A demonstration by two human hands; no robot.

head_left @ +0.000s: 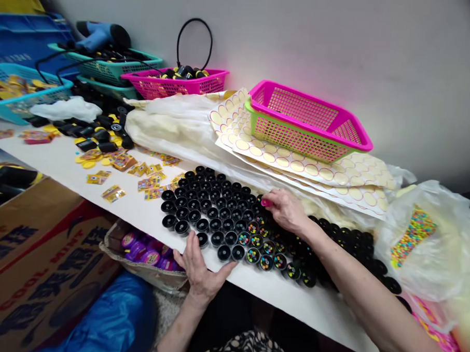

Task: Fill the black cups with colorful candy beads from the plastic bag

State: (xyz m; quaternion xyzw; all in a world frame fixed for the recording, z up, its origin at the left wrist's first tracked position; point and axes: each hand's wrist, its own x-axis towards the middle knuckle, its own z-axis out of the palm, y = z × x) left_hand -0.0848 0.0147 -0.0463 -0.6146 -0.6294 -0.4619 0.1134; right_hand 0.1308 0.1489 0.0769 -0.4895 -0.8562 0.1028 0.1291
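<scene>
Rows of small round black cups (pixel 224 213) stand close together, open side up, on the white table. Several cups towards the right contain small colourful candy beads (pixel 266 262); those on the left look bare inside. My right hand (pixel 284 209) pinches a small pink cup-like piece (pixel 267 202) above the back rows; its exact shape is partly hidden by the fingers. At the table's front edge my left hand (pixel 201 273) rests with fingers spread, fingertips by the front cups, holding nothing. A clear plastic bag (pixel 446 242) with more colourful beads (pixel 414 237) lies at the right.
Stacked pink and green baskets (pixel 310 117) sit on sticker sheets (pixel 282 160) behind the cups. Yellow packets (pixel 113 193) and black-and-yellow containers (pixel 100 134) lie left. A blue heat gun (pixel 99 35) rests on a teal basket (pixel 118 70). Below stands a box of purple items (pixel 148 252).
</scene>
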